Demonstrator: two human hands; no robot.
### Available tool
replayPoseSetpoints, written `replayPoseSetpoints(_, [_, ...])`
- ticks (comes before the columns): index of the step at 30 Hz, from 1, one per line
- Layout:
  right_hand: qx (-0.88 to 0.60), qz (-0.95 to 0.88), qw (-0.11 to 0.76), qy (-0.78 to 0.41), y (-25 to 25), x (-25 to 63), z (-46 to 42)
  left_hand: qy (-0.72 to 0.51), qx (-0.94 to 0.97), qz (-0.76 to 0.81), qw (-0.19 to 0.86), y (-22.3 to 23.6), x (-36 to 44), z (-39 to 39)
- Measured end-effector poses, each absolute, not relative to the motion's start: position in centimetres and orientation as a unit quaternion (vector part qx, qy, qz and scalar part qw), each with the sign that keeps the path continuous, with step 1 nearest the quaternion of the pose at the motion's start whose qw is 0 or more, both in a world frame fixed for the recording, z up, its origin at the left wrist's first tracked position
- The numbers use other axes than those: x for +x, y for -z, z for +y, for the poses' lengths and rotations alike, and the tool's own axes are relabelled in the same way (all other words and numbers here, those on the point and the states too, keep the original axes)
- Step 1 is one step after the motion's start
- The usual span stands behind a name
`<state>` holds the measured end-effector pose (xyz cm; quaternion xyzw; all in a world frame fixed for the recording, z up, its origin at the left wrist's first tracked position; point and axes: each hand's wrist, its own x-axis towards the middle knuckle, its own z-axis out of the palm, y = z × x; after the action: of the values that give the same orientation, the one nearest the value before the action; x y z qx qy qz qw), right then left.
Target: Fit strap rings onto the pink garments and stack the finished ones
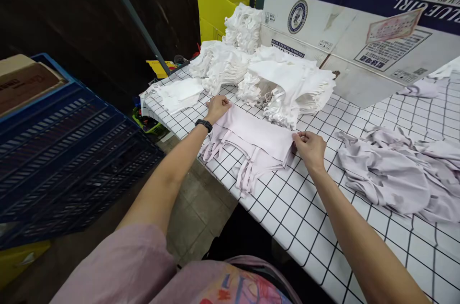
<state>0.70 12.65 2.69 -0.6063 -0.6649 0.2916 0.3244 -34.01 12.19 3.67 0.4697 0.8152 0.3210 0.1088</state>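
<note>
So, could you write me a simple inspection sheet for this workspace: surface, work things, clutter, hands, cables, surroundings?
Surface: table with a white cover in a black grid pattern.
Work things: pale pink cloth with straps, spread near the table's edge; piles of white cloth behind it.
Clutter: rumpled pale cloth on the right; large printed cardboard box at the back.
Hands: left hand and right hand each pinch one end of the pale pink cloth.
Cables: nothing seen.
Surroundings: blue crate on the left, yellow bin behind the table, tiled floor below.
</note>
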Motion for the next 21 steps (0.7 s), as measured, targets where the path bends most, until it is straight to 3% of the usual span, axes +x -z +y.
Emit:
replayPoseSetpoints(10, [-0.624,-0.681,0.273,-0.268,-2.1,1.0,12.8,-0.285,0.549,0.776,0.125,-3.4,-34.9,10.2])
replayPoseSetpoints(21, [-0.614,-0.696,0.281,-0.244,-1.4,0.7,12.5,-0.282,0.621,0.722,0.112,-2.1,-36.2,8.4])
